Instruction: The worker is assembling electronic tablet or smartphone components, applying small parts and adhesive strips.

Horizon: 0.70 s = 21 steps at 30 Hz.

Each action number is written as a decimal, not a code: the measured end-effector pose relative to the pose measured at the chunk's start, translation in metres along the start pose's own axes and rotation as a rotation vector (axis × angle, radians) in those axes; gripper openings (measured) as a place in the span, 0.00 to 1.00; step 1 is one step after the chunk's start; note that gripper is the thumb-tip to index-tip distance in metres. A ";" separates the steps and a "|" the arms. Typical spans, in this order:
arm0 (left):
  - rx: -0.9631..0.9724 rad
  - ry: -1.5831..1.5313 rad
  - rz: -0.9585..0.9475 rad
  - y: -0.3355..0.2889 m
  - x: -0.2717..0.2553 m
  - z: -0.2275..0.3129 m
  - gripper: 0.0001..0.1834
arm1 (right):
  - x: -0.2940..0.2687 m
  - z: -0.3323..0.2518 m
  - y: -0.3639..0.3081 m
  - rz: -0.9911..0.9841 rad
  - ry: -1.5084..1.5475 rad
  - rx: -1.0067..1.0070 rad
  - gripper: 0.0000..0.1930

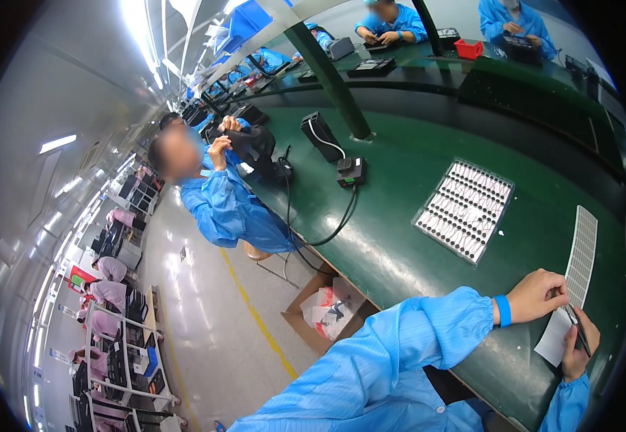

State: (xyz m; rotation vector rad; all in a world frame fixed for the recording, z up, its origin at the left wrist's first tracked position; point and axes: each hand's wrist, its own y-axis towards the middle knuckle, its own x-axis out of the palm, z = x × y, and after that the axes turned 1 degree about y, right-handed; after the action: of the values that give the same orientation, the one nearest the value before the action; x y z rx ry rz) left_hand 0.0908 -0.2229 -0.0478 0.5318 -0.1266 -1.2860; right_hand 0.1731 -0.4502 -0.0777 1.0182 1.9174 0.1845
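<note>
My left hand (536, 298), with a blue wristband, is closed in a pinch over a long white strip of small labels (582, 248). A small dark thing shows at its fingertips, too small to name. Just to the right and nearer me, my right hand (578, 347) is closed around a slim dark tool (581, 333), possibly tweezers, pointing up toward the left fingertips. The strip's plain white lower end (552, 338) lies beside the right hand. Farther back sits a clear tray (477, 256) with rows of small round black parts on thin wires.
The green bench (399, 230) carries a black box (321, 137) and a black adapter (351, 171) with cables near a green post (331, 83). To the left, a co-worker in blue (219, 201) handles a dark object. An open cardboard box (313, 324) stands below the bench edge.
</note>
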 end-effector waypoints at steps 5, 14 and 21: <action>-0.025 -0.019 -0.010 0.000 0.001 0.001 0.08 | -0.001 0.004 -0.001 0.002 0.007 -0.001 0.16; 0.012 0.006 0.006 0.000 0.001 0.002 0.08 | 0.000 0.011 -0.001 0.036 -0.010 -0.146 0.16; 0.021 0.022 0.007 -0.001 0.000 0.002 0.08 | 0.000 0.005 -0.003 0.000 0.010 -0.031 0.16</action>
State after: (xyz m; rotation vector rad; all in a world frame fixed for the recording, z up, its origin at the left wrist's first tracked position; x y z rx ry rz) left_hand 0.0893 -0.2235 -0.0468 0.5632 -0.1240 -1.2723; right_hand 0.1757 -0.4536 -0.0820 0.9986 1.9178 0.2199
